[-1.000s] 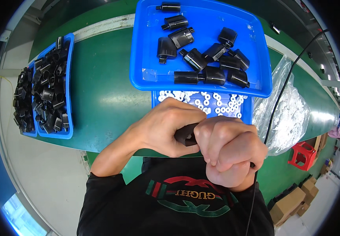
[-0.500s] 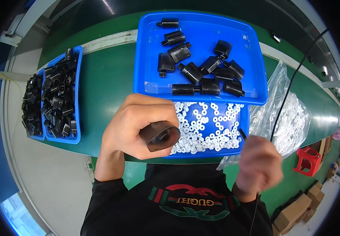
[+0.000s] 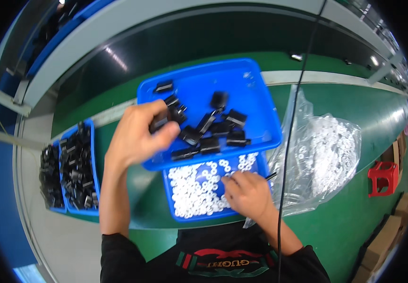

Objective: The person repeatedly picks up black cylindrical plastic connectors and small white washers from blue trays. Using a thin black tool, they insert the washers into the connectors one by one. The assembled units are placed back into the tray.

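My left hand (image 3: 140, 134) is over the left side of the upper blue tray (image 3: 253, 89), fingers closed on a black plastic part (image 3: 159, 123). Several more black parts (image 3: 213, 129) lie loose in that tray. My right hand (image 3: 246, 193) rests in the lower blue tray (image 3: 173, 207), which is full of small white rings (image 3: 197, 186); it holds a thin dark tool (image 3: 270, 176) whose tip pokes out past the fingers.
Two blue trays of black parts (image 3: 74, 167) stand at the left on the green belt (image 3: 355, 221). A clear bag of white rings (image 3: 329, 148) lies to the right. A black cable (image 3: 291, 127) hangs down the middle. A red stool (image 3: 383, 177) is at the right.
My hands, joined near my chest a second ago, have parted. The left carried a black part up to the upper tray; the right moved into the tray of white rings.
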Demonstrator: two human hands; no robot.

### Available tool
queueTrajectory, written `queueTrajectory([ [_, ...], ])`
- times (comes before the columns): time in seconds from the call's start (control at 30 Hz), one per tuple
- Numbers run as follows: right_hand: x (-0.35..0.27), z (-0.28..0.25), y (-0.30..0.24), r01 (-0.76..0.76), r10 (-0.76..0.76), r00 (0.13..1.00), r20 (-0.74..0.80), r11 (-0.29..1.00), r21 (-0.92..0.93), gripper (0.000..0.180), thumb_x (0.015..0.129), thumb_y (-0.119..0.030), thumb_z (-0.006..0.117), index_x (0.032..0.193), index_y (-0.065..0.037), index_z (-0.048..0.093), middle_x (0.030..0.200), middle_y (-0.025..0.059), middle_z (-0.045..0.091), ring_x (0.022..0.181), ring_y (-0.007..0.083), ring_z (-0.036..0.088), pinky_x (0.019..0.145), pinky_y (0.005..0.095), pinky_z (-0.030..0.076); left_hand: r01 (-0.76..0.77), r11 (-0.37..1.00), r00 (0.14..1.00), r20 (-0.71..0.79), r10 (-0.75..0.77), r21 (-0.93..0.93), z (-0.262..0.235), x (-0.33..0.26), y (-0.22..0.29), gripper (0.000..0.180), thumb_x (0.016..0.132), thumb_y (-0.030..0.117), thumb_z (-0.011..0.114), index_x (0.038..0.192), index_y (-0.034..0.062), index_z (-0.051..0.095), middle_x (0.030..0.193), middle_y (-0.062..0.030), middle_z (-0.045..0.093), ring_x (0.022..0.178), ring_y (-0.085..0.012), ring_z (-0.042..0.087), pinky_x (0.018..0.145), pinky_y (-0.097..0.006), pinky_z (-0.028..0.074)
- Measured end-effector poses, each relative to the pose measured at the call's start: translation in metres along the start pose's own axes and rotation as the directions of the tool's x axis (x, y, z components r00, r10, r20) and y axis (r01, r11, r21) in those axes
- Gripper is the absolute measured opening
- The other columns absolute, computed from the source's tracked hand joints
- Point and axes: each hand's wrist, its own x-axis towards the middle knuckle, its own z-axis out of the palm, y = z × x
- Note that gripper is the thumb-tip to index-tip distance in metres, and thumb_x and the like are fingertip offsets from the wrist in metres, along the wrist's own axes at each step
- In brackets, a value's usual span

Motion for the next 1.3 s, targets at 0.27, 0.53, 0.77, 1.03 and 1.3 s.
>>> queueTrajectory([
  [0.27,0.000,-0.001,0.003,-0.010,0.011,1.000,0.017,0.997,-0.074,0.013,0.075,-0.013,0.062,0.087,-0.007,0.063,0.078,0.0054,0.057,0.067,0.0201,0.064,0.060,0.0331,0.053,0.159,0.927,0.985,-0.125,-0.123,0.339,0.019,0.162,-0.082,0.058,0.082,0.048,0.066,0.111,-0.0021,0.065,0.109,-0.0241,0.067,0.106,-0.0391,0.063,0.092,-0.044,0.049],
  [0.53,-0.005,-0.003,0.002,-0.025,0.025,1.000,-0.012,0.997,-0.066,0.010,0.076,-0.013,0.062,0.084,-0.007,0.062,0.078,0.0060,0.057,0.067,0.0202,0.065,0.057,0.0330,0.052,0.188,0.926,0.965,0.112,-0.236,0.327,0.046,0.224,-0.165,0.067,0.075,0.044,0.073,0.124,-0.0003,0.063,0.124,-0.0270,0.061,0.114,-0.0376,0.061,0.100,-0.042,0.048],
  [0.77,-0.011,-0.005,0.003,-0.053,0.054,0.999,0.009,0.995,-0.083,0.009,0.076,-0.013,0.061,0.081,-0.006,0.060,0.079,0.0068,0.057,0.069,0.0203,0.065,0.058,0.0332,0.052,0.111,0.908,0.989,-0.131,-0.063,0.404,0.052,0.148,-0.069,0.059,0.083,0.030,0.071,0.131,0.0014,0.053,0.133,-0.0236,0.049,0.128,-0.0407,0.043,0.103,-0.047,0.039],
  [1.03,-0.002,0.000,0.000,-0.039,0.045,0.997,0.063,0.995,-0.090,0.015,0.077,-0.014,0.061,0.089,-0.006,0.062,0.081,0.0062,0.057,0.069,0.0193,0.065,0.058,0.0325,0.052,0.067,0.908,0.996,-0.074,-0.040,0.414,0.069,0.063,-0.076,0.063,0.092,0.035,0.062,0.144,0.0044,0.043,0.154,-0.0238,0.029,0.143,-0.0429,0.025,0.115,-0.053,0.024],
  [1.3,-0.007,0.007,0.002,-0.067,0.066,0.998,-0.015,0.990,-0.121,0.013,0.078,-0.014,0.060,0.086,-0.004,0.061,0.082,0.0088,0.057,0.068,0.0196,0.065,0.059,0.0329,0.052,0.037,0.900,0.975,-0.212,0.062,0.433,0.081,0.060,-0.079,0.060,0.088,0.029,0.066,0.140,0.0040,0.047,0.147,-0.0265,0.037,0.134,-0.0438,0.036,0.111,-0.051,0.029],
])
